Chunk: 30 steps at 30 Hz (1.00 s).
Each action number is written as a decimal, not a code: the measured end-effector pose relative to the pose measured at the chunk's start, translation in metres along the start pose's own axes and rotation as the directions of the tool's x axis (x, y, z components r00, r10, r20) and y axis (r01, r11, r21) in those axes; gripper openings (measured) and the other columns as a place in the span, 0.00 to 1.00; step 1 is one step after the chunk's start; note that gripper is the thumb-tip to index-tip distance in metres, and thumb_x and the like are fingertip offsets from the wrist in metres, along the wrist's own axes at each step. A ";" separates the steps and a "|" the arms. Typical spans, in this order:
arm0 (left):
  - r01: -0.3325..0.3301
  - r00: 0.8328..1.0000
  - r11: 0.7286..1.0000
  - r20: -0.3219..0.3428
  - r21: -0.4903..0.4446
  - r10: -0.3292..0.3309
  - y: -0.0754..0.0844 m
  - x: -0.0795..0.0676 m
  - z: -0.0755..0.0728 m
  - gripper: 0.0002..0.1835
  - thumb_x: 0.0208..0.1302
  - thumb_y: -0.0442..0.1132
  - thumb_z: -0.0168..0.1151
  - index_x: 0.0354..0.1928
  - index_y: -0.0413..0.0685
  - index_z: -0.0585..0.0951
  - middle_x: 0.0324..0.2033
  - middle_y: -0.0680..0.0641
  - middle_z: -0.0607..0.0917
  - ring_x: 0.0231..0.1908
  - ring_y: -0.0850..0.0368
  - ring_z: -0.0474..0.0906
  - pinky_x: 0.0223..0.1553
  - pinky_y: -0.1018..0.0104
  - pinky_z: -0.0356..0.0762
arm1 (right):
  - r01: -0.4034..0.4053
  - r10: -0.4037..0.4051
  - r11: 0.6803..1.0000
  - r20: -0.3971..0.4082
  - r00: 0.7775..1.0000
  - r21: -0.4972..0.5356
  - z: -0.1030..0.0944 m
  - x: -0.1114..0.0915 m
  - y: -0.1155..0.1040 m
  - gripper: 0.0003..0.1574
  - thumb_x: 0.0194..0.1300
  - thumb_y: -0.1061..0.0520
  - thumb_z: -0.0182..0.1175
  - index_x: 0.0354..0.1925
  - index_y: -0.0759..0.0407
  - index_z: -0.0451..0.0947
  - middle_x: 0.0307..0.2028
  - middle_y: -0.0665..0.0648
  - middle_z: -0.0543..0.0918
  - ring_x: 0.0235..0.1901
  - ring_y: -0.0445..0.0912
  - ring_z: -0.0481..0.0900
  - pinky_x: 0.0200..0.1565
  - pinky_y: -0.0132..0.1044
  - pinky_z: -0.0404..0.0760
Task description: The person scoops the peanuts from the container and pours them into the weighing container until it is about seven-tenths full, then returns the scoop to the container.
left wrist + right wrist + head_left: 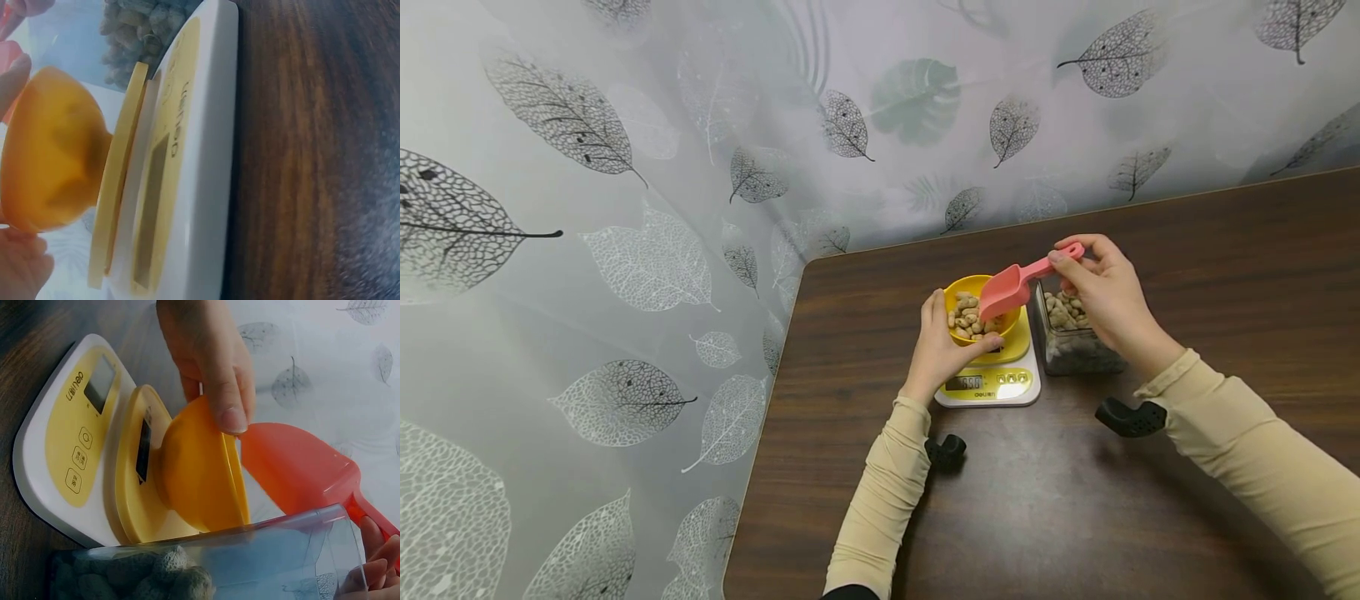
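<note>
A yellow bowl (967, 284) with unshelled peanuts (967, 305) stands on the platform of a yellow-and-white kitchen scale (992, 395). My left hand (942, 348) holds the bowl by its sides, thumb along the near rim (232, 422) and fingers on the left. A pink scoop (1006, 290) is pinched by its handle in my right hand (1108, 287). Its blade tilts down to the left over the bowl, the front lip overlapping the peanuts in the head view. Digits show on the scale's display (964, 383).
Right beside the scale stands a clear square container (1081, 357), part-filled with more peanuts (1063, 312), below my right hand. Black wrist mounts (1131, 418) hang under both sleeves. The brown wooden table (842, 350) meets a leaf-patterned wall covering (917, 183) at the back and left.
</note>
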<state>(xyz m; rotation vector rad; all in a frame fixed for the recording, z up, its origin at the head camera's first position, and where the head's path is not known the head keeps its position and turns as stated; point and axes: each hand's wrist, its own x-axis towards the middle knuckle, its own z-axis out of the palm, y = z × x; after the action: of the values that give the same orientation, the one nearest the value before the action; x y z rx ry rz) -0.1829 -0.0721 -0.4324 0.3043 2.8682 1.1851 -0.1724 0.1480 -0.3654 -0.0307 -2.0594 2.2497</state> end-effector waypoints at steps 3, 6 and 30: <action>-0.002 0.999 0.999 -0.034 0.043 0.004 0.003 0.001 -0.001 0.61 0.44 0.65 0.68 0.74 0.51 0.44 0.72 0.46 0.50 0.68 0.47 0.59 0.64 0.51 0.65 | 0.007 -0.007 1.000 -0.008 1.000 0.016 -0.002 0.000 -0.001 0.17 0.63 0.49 0.58 0.48 0.52 0.69 0.30 0.41 0.79 0.24 0.37 0.68 0.29 0.23 0.73; -0.011 0.998 0.998 -0.056 0.062 0.014 0.008 0.003 -0.003 0.61 0.44 0.67 0.67 0.74 0.53 0.44 0.73 0.47 0.49 0.70 0.48 0.56 0.64 0.50 0.65 | 0.022 -0.021 0.998 -0.019 1.000 0.054 -0.005 0.001 -0.003 0.17 0.62 0.50 0.59 0.48 0.52 0.69 0.29 0.42 0.79 0.24 0.38 0.68 0.29 0.22 0.73; -0.208 0.977 0.970 0.081 0.123 0.200 0.083 0.016 0.012 0.59 0.47 0.70 0.62 0.73 0.63 0.38 0.73 0.58 0.41 0.72 0.58 0.48 0.67 0.57 0.63 | 0.271 -0.206 0.798 -0.180 0.962 0.538 -0.063 0.001 -0.033 0.16 0.57 0.66 0.62 0.45 0.66 0.72 0.28 0.56 0.79 0.20 0.42 0.71 0.26 0.26 0.72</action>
<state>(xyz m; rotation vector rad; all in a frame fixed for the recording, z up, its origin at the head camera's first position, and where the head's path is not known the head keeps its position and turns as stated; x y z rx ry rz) -0.1829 -0.0032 -0.3817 0.6454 2.9159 0.9904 -0.1672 0.2133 -0.3377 0.1349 -1.1954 2.5128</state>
